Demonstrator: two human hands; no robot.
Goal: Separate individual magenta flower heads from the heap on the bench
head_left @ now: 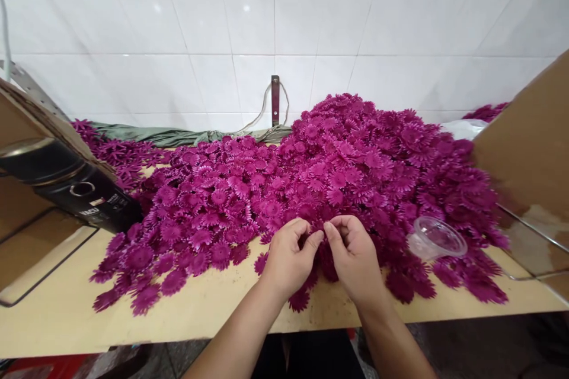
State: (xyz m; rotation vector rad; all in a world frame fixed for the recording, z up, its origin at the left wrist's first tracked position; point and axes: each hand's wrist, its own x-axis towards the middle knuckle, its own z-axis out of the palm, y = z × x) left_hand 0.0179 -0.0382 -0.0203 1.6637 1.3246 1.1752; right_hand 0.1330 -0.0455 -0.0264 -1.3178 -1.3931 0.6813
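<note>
Both grips, left hand (287, 259) and right hand (354, 258), pinch one artificial flower head (322, 222): judged light, limp, best held centrally.

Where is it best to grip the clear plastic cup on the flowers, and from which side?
Pinch the clear plastic cup by its rim, coming from above with the right hand, which is nearer. It lies tilted on the purple flowers, so its rim looks exposed.

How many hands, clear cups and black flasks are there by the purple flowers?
Hands: 2 (left hand, right hand)
Clear plastic cup: 1
Black flask: 1
Total: 4, besides the purple flowers, too many to count.
</note>
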